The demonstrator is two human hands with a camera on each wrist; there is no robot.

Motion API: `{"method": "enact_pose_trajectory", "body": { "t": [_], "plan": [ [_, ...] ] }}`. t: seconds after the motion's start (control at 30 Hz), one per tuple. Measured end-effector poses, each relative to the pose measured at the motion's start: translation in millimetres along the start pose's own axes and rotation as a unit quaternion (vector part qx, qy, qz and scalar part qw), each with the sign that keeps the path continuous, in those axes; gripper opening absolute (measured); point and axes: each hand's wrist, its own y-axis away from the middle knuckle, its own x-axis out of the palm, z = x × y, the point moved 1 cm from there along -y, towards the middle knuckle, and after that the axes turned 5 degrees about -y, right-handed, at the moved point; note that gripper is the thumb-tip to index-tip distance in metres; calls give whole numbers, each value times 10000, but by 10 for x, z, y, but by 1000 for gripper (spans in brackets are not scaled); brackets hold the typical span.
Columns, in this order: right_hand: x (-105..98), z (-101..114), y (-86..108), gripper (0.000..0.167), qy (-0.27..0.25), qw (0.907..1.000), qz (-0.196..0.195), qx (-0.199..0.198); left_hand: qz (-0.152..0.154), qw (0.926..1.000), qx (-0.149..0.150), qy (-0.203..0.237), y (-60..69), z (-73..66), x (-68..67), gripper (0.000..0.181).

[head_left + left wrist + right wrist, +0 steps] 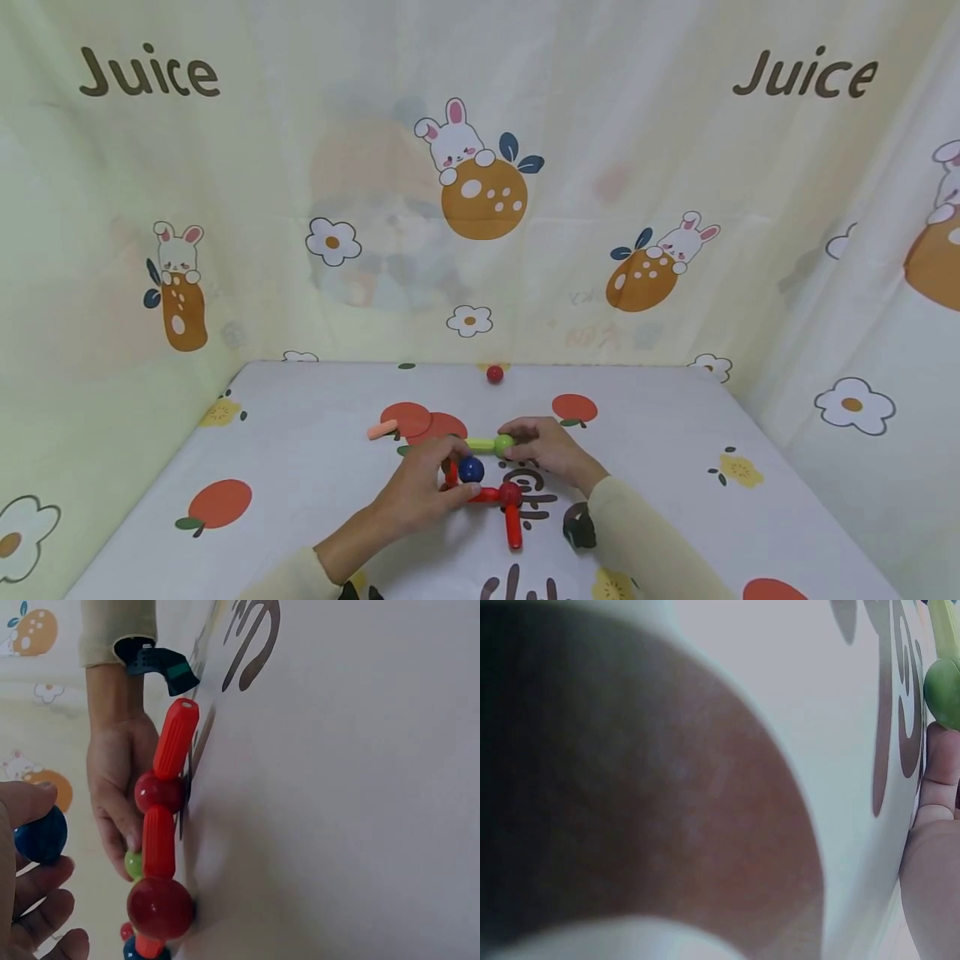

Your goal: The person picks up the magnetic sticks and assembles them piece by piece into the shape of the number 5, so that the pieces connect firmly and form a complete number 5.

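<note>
My left hand [416, 496] pinches a blue ball [470, 469] between thumb and fingers, above the red part of a ball-and-rod piece. In the left wrist view this blue ball [41, 835] is apart from the red pieces. A red rod [513, 529] points toward me from a red ball [510, 494]; another red rod runs left to a second red ball [160, 908], beyond which a different blue ball [142, 949] partly shows. My right hand [553, 450] holds a green ball [503, 445] with a light green rod [480, 445] on its left; the rod's far end is hidden.
A loose red ball [495, 374] lies at the table's back edge. An orange-pink rod [382, 429] lies left of the hands. A dark wrist-camera mount [579, 527] sits at my right wrist. A printed cloth [570, 317] hangs behind and beside the table.
</note>
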Motion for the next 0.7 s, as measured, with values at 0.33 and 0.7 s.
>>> {"method": "enact_pose_trajectory", "body": {
  "t": [0.33,0.7],
  "plan": [
    [15,-3,13,37,-111,9999,64,49,50,10000,44,40,75,-13,85,40],
    [-9,4,-6,37,-140,9999,60,64,482,9975,-14,514,132,-16,222,31]
  ]
}}
